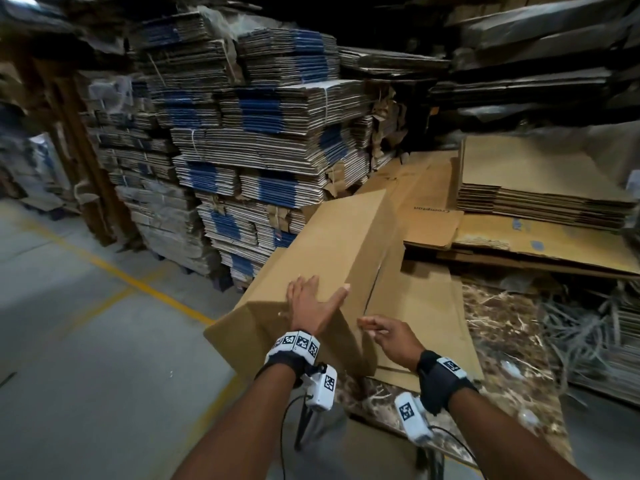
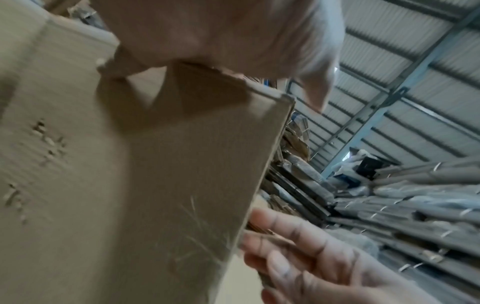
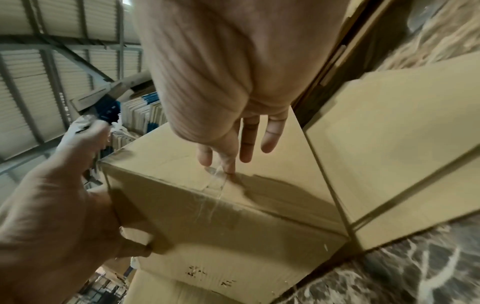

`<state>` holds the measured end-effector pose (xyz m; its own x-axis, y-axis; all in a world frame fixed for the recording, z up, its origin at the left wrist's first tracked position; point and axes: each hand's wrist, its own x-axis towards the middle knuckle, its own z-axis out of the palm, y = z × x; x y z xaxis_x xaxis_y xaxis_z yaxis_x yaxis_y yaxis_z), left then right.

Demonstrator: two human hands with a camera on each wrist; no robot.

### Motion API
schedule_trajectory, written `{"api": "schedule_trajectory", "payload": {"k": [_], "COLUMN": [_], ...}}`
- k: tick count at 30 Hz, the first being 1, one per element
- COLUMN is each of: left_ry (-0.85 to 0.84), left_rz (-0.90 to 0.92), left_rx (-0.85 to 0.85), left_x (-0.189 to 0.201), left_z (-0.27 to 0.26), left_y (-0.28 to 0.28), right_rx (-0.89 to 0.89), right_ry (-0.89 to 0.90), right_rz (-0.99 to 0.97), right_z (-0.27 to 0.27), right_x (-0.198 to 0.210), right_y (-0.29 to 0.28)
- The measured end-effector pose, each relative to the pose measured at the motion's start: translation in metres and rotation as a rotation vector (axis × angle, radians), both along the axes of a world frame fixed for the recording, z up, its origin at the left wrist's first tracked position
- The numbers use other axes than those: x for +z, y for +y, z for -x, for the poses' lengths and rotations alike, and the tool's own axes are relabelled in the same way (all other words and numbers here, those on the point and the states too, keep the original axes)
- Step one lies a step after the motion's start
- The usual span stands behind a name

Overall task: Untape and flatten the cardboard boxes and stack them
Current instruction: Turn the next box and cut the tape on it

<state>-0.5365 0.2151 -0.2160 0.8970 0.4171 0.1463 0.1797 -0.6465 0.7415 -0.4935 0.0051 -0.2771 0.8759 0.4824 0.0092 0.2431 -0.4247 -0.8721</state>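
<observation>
A long brown cardboard box [image 1: 332, 244] lies tilted on flat cardboard, its near end toward me. My left hand [image 1: 310, 303] rests on the top of that end, fingers straight and thumb along the ridge edge. In the right wrist view the left hand [image 3: 52, 216] straddles the box corner [image 3: 207, 222]. A strip of clear tape [image 3: 215, 185] runs over the end edge. My right hand [image 3: 249, 133] reaches down with straight fingers, one fingertip touching the tape. The head view shows the right hand [image 1: 384, 332] just right of the box end.
Flattened cardboard sheets [image 1: 426, 317] cover a marbled table [image 1: 502, 341]. A pile of flattened boxes [image 1: 540, 195] sits at the back right. Tall bundled stacks of cardboard [image 1: 259, 150] stand behind and to the left. Grey floor with a yellow line [image 1: 104, 268] lies at the left.
</observation>
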Motion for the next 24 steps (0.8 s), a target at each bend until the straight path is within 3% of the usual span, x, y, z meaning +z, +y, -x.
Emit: {"api": "schedule_trajectory", "payload": {"k": [2, 6, 10, 13, 16, 19, 24], "left_ry": [0.117, 0.245, 0.16, 0.097, 0.114, 0.134, 0.177], "left_rz": [-0.19, -0.449, -0.397, -0.346, -0.322, -0.388, -0.546], "left_rx": [-0.051, -0.16, -0.152, -0.265, -0.384, -0.46, -0.439], "left_x": [-0.002, -0.011, -0.029, -0.034, -0.029, -0.029, -0.036], "left_z": [-0.005, -0.005, 0.007, 0.019, 0.033, 0.043, 0.049], "left_y": [-0.001, -0.008, 0.015, 0.051, 0.095, 0.133, 0.177], "right_rx": [-0.032, -0.262, -0.372, -0.53, -0.641, -0.671, -0.313], "right_ry": [0.035, 0.162, 0.213, 0.191, -0.022, -0.31, -0.514], "right_rz": [-0.018, -0.009, 0.096, 0.002, -0.053, 0.112, 0.64], "right_z": [-0.004, -0.011, -0.013, -0.015, -0.02, -0.027, -0.051], "right_x": [-0.015, -0.046, -0.074, -0.071, -0.046, -0.01, 0.03], "right_y": [-0.006, -0.019, -0.03, -0.03, -0.027, -0.024, -0.018]}}
